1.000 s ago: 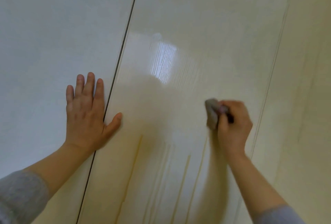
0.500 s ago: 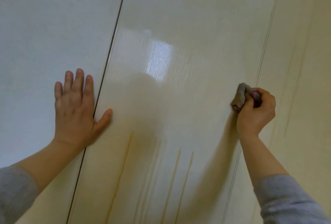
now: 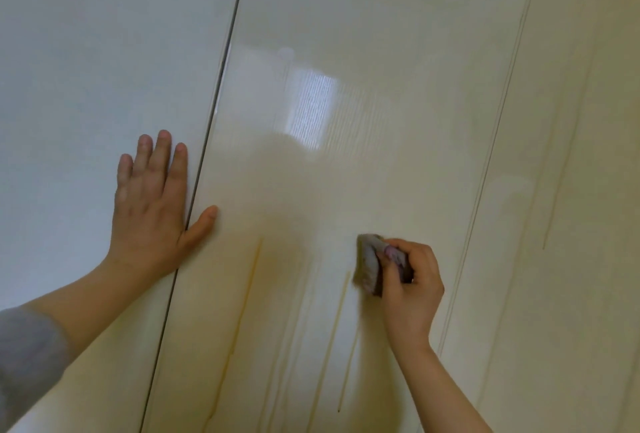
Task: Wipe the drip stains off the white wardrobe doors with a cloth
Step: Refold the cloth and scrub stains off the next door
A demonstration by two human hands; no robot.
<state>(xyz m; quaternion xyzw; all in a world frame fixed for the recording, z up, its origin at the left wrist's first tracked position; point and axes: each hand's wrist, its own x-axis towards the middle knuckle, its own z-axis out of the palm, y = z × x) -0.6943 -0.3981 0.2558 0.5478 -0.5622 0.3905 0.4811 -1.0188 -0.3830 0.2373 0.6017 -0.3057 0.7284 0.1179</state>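
Note:
Glossy white wardrobe doors fill the view; the middle door [image 3: 363,34] carries several yellowish drip stains [image 3: 249,294] running down its lower half. My right hand [image 3: 412,290] grips a small grey cloth [image 3: 369,263] and presses it against the middle door, at the top of one drip line. My left hand [image 3: 152,204] lies flat with straight fingers on the left door [image 3: 104,52], its thumb reaching across the dark gap onto the middle door.
A dark vertical gap [image 3: 221,86] separates the left and middle doors. A thin seam [image 3: 498,121] marks off the right panel [image 3: 588,155], which carries faint drip lines [image 3: 554,211] too. A window reflection [image 3: 313,110] shines on the middle door.
My right hand has swept the cloth from near the right seam leftwards and down to the top of the drips. My left hand has stayed flat on the doors.

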